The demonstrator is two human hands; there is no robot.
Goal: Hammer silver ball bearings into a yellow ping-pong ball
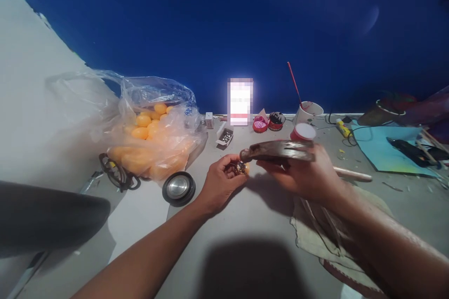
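My left hand (224, 182) is closed round a small shiny gold-coloured round piece (242, 167), held low over the grey table between thumb and fingers. In my right hand (308, 172) is a metal hammer (280, 150), gripped close to its head, with the handle sticking out to the right past the hand. The hammer's rounded face is just above the small piece; whether they touch I cannot tell. A small open box (225, 136) of shiny metal bits stands behind my left hand.
Orange balls fill a clear plastic bag (164, 135) at left, near a black round lid (178, 188) and a coiled cable (119, 175). Behind my right hand are a red-rimmed tub (303, 132) and white cup (309, 111). Cloth (329, 224) lies under my right forearm.
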